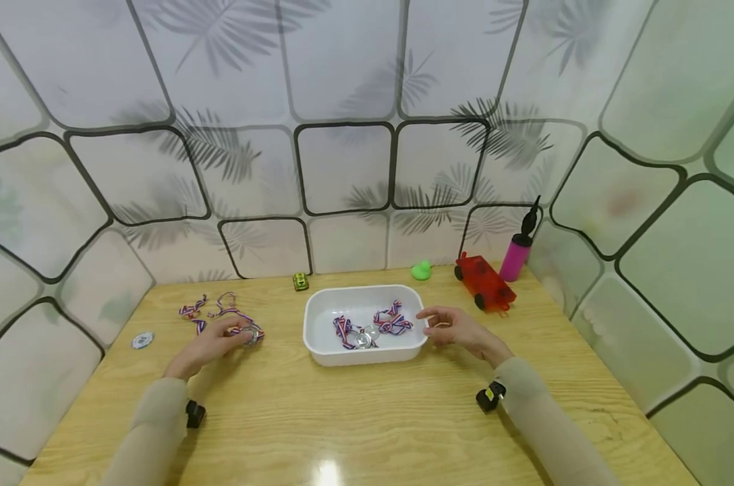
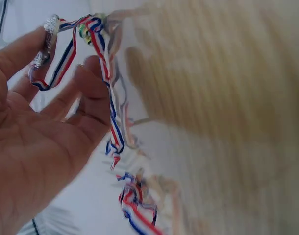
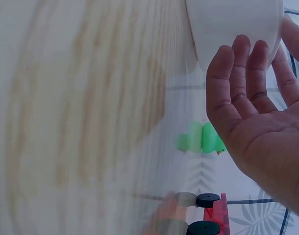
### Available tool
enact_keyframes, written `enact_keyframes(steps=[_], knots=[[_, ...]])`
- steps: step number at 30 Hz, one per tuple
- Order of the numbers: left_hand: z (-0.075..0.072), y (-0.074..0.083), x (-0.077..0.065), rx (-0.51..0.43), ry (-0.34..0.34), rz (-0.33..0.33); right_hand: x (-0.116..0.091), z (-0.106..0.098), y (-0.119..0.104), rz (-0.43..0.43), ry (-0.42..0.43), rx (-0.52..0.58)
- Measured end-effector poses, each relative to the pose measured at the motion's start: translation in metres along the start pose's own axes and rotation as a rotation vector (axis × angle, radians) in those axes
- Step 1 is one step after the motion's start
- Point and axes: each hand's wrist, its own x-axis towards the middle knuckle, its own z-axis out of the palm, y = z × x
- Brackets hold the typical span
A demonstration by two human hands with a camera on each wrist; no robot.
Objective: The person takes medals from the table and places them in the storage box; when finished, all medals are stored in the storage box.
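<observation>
My left hand (image 1: pixel 224 337) pinches a silver medal (image 1: pixel 253 333), seen edge-on near the fingertips in the left wrist view. Its red, white and blue ribbon (image 2: pixel 110 98) trails from there across the table. Another bunched striped ribbon (image 1: pixel 191 310) lies further left. With loosely bent fingers, my right hand (image 1: pixel 461 331) rests against the right side of a white plastic tray (image 1: pixel 367 356). In the right wrist view several fingertips stand in front of the tray wall (image 3: pixel 233 19). Inside the tray lie silver medals (image 1: pixel 362 340) with tangled ribbons (image 1: pixel 393 319).
At the back stand a small yellow toy car (image 1: pixel 301 281), a green rubber duck (image 1: pixel 421 271), a red toy cart (image 1: pixel 485 282) with black wheels, and a magenta pump (image 1: pixel 516 258). A round poker-chip-like disc (image 1: pixel 142 339) lies far left on the wooden table (image 1: pixel 355 418). Patterned walls enclose the table.
</observation>
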Motion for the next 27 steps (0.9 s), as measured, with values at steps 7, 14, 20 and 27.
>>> enact_keyframes(steps=[7, 14, 20, 27], knots=[[0.007, 0.005, 0.012, -0.022, -0.060, -0.051, 0.001, -0.002, 0.000, 0.002, -0.017, 0.014], [0.016, 0.012, 0.016, -0.121, -0.201, 0.018, 0.004, -0.006, -0.001, 0.006, -0.019, 0.007], [0.020, 0.019, 0.016, -0.092, -0.215, 0.025, 0.005, -0.009, -0.002, 0.002, -0.028, 0.001], [0.022, 0.023, 0.020, 0.041, -0.129, 0.043, 0.006, -0.009, -0.004, 0.018, -0.022, 0.004]])
